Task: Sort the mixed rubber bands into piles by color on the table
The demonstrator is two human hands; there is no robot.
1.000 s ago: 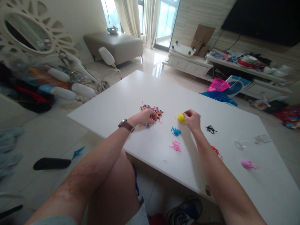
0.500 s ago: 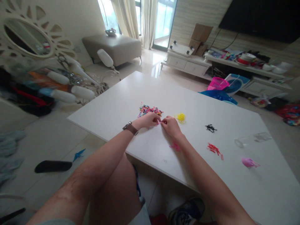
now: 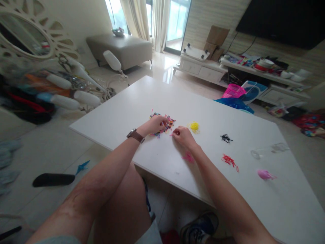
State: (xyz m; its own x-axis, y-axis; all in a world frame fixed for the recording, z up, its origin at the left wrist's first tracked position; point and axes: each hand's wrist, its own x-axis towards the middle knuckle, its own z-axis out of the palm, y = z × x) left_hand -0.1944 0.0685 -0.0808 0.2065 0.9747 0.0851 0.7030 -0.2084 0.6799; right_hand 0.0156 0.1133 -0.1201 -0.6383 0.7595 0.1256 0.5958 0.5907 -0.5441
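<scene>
A loose heap of small, multicoloured, loop-like bands [image 3: 171, 122] is lying beneath and around the left hand [image 3: 157, 124], while a slim pink band [image 3: 171, 135] is poking from the fingertips of the right hand [image 3: 185, 136]. A bright yellow clump of bands [image 3: 194, 126] is resting just beside the right hand.

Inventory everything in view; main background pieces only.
Mixed bands: 1 pile, multicoloured, at left hand
Yellow bands, black bands, red bands, pink bands: 1 pile each, colours as named, table
Single band: 1, pink, seemingly in right fingers
Container: 1, clear, table's right
Unidentified object: 1, pink, near container
Table: 1, white, centre
Basket: 1, pink, beyond table
Television: 1, black, upper right
Ottoman: 1, beige, far left
Left hand: 1, at mixed bands
Right hand: 1, beside them
</scene>
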